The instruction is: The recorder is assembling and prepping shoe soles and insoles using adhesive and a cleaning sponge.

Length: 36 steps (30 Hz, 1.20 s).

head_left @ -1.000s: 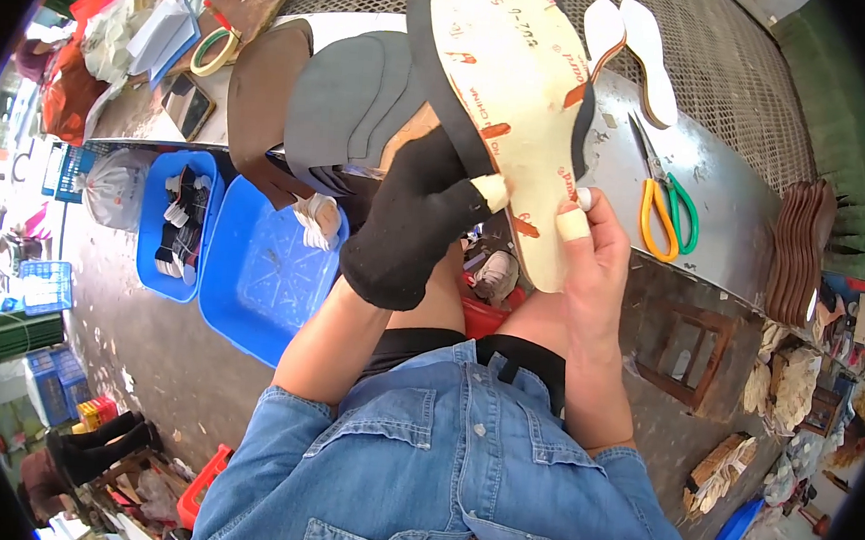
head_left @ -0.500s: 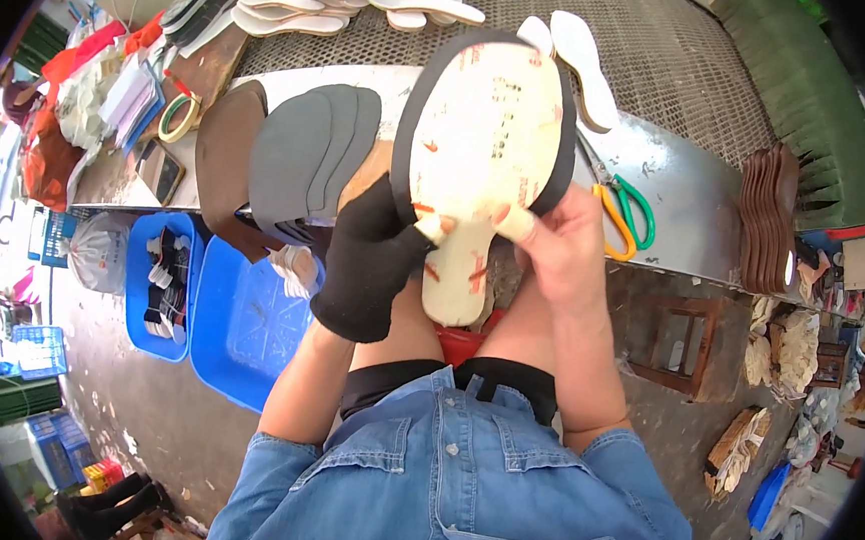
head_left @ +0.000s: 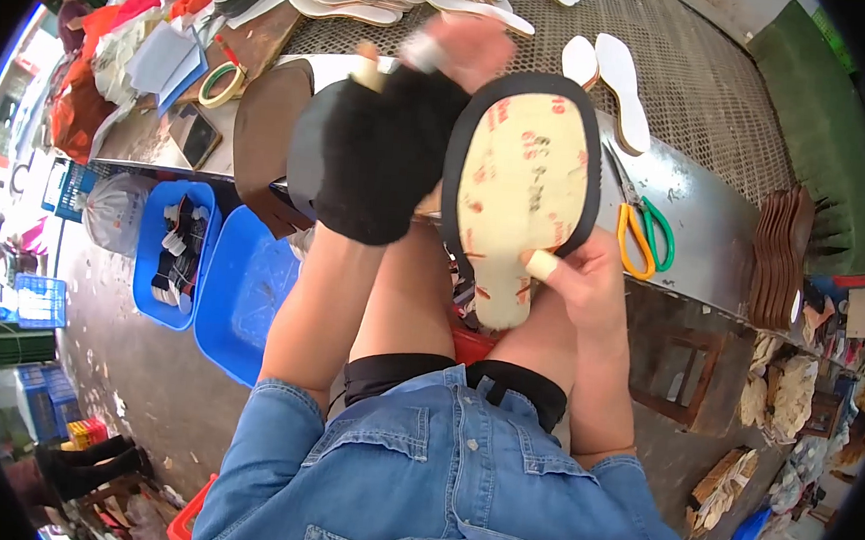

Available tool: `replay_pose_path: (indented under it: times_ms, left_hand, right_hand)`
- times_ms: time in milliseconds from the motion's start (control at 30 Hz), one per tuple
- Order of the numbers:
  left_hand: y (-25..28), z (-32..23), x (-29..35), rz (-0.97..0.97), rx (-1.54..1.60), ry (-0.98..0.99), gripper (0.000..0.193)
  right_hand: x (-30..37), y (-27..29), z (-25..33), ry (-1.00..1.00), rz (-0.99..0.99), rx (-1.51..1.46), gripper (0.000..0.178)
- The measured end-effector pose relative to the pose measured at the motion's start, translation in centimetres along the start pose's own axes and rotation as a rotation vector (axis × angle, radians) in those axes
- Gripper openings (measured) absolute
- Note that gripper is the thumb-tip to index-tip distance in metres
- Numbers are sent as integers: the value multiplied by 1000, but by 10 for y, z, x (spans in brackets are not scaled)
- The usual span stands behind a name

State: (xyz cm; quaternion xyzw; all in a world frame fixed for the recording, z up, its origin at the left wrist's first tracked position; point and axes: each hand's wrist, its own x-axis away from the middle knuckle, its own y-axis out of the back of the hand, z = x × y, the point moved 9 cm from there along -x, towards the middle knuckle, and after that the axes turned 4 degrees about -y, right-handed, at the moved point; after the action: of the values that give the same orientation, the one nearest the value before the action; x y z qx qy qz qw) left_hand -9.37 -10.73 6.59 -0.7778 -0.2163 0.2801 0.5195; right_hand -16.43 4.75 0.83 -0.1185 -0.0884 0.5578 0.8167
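My right hand [head_left: 588, 281] grips a cream shoe insole [head_left: 524, 186] near its narrow end, the taped thumb lying on its face. A black sheet edge borders the wide forefoot part, and red marks show on the cream side. My left hand [head_left: 391, 152], in a black fingerless glove, is lifted left of the insole, off it and blurred. Its bare fingertips stretch up and away, thumb apart, and nothing shows in them. Behind the glove, mostly hidden, lie grey rounded sheets [head_left: 304, 151], beside brown rounded sheets [head_left: 270, 123] on the bench.
Scissors [head_left: 644, 235] with orange and green handles lie on the metal bench [head_left: 703, 204], right of the insole. White insoles [head_left: 623, 93] rest on the mesh surface [head_left: 687, 77]. Brown strips [head_left: 780, 259] are stacked at right. Blue bins [head_left: 250, 297] stand at left below the bench.
My left hand has let go of the insole and swung up and left. My right hand alone holds the insole, now slightly lower and further right in view.
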Motion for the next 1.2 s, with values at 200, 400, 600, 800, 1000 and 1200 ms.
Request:
replay_pose_path:
  times_ms: [200,400,600,800,1000,1200]
  left_hand:
    - [15,21,59,173,-1106,10,25]
    - [-41,15,79,526,-1496,-335,5]
    - [-9,-3,65,256,-1562,-189,13]
    - [-28,23,74,506,-1528,-421,13]
    - [-47,29,75,664,-1591,-253,17]
    - [8,48,77,156,-938,87,15]
  right_hand:
    - [-8,33,4,96,-95,-220,40]
    - [-9,40,-2,147,-223,-150,40]
    - [-6,23,-6,75,-139,-350,37]
    - [-3,15,-3,83,-108,-407,33]
    - [-3,11,-4,86,-96,-410,33]
    - [-1,5,-5,92,-63,-495,39]
